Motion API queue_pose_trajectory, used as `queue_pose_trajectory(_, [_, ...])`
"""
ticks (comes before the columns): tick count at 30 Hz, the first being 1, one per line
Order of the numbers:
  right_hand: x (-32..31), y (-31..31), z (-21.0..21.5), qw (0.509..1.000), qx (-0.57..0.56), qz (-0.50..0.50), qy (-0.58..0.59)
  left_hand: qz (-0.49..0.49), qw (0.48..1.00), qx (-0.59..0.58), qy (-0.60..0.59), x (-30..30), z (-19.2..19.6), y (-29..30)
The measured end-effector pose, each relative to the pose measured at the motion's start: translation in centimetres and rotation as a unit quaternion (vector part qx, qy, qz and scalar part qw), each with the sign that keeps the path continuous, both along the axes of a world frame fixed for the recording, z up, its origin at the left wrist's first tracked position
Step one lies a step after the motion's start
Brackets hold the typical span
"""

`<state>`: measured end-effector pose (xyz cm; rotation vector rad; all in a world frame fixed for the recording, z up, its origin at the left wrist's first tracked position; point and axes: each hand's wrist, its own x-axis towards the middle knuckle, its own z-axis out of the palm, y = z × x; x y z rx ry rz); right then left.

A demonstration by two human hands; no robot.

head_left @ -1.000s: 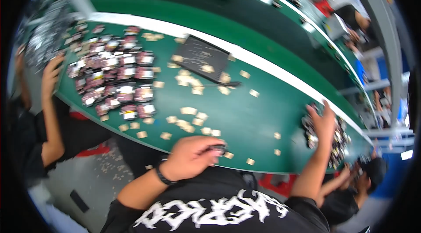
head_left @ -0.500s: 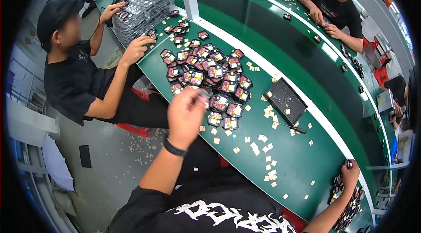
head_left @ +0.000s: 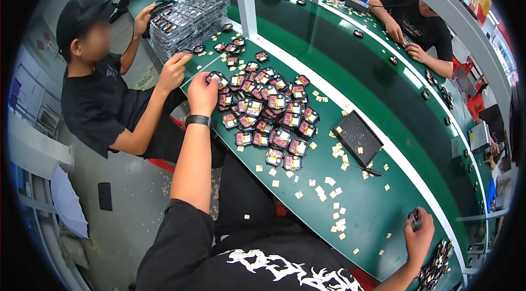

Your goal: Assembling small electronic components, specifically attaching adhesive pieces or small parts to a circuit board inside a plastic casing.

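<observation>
1. Hands bare and set well apart, one at each end of the green table's point(head_left: 378, 200) visible stretch.
2. Left hand point(head_left: 203, 96): dark wristband point(head_left: 198, 120) below it; forearm reaching up from the lower edge. Located at the near-left margin of a heap of black-cased modules point(head_left: 280, 136) with pink-and-white faces. Fingertips drawn together beside a module at that margin; cannot tell whether they grip it or only touch.
3. Heap: lies mostly to the right of the left hand, modules overlapping, several faces up. Well apart from the right hand.
4. Right hand point(head_left: 420, 236): off at the table's right end. Thumb and fingers pinched on one dark module point(head_left: 414, 218), which shows a little red and sits at the fingertips.
5. Second cluster, small dark pieces point(head_left: 436, 262): just beside the right wrist, on its outer side; too crowded to tell one from another.
6. Between the hands: cream squares point(head_left: 321, 194) scattered on the tabletop; shallow black tray point(head_left: 359, 138) near the far white rail point(head_left: 412, 178); dark-handled tool point(head_left: 373, 172) at the tray's near end.
7. Neighbour at left: co-worker's hand point(head_left: 174, 72) near the left hand, apart from it; clear plastic trays point(head_left: 192, 22) stacked beyond.
</observation>
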<state>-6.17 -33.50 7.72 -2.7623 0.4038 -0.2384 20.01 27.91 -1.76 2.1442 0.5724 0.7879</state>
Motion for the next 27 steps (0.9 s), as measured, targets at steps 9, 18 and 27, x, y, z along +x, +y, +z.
queue_pose_trajectory(9, [-1.1,4.5,1.2,0.997,-0.019,0.074,-0.005,-0.02,0.967,0.241,-0.084,-3.4,3.9,-3.9])
queue_pose_trajectory(18, [1.5,12.1,0.3,0.95,0.033,0.307,0.046,-0.605,0.623,-0.456,0.193,-19.2,3.3,-24.5])
queue_pose_trajectory(27, [-0.2,12.9,-1.3,0.944,0.222,0.244,-0.012,-0.608,0.53,-0.504,0.309,-19.5,2.2,-27.2])
